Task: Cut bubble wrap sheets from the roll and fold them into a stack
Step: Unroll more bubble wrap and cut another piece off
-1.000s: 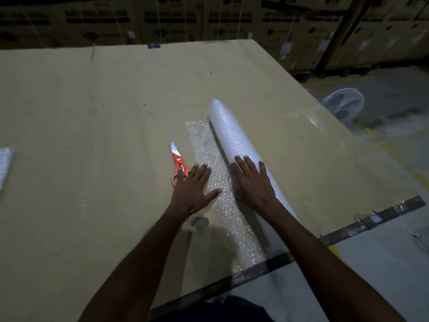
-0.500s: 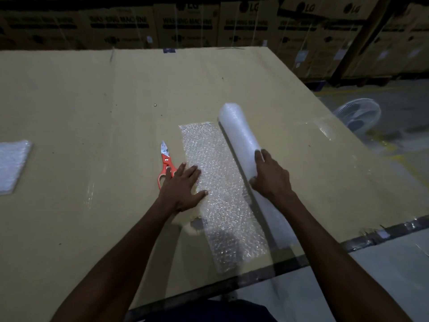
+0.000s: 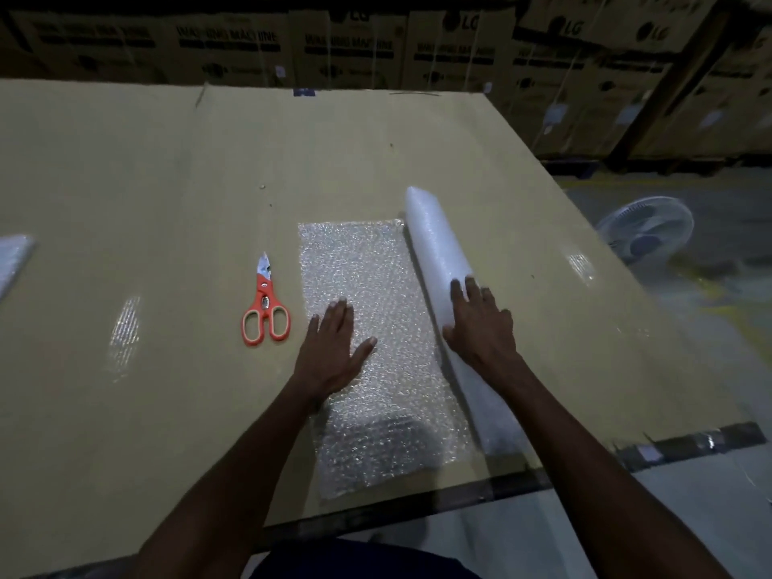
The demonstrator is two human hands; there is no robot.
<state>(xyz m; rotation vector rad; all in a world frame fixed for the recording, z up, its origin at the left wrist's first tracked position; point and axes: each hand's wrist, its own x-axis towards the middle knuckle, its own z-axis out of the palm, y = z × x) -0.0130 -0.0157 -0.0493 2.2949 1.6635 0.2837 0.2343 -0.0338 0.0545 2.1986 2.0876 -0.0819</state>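
A white bubble wrap roll (image 3: 438,248) lies on the table, running from mid-table toward the near edge. An unrolled sheet (image 3: 367,269) spreads flat to its left, still joined to the roll. My left hand (image 3: 332,348) presses flat on the sheet's left part with fingers spread. My right hand (image 3: 480,323) rests on top of the roll with straight fingers. Orange-handled scissors (image 3: 265,311) lie shut on the table left of the sheet, apart from both hands.
The tan cardboard-covered table (image 3: 167,202) stretches wide to the left and back. A folded bubble wrap piece (image 3: 14,259) sits at the far left edge. Stacked cartons (image 3: 459,48) line the back. A floor fan (image 3: 645,227) stands off the table's right side.
The roll has rolled to the right under my right hand, laying out a wider sheet. My left hand has moved off the scissors' side onto the sheet.
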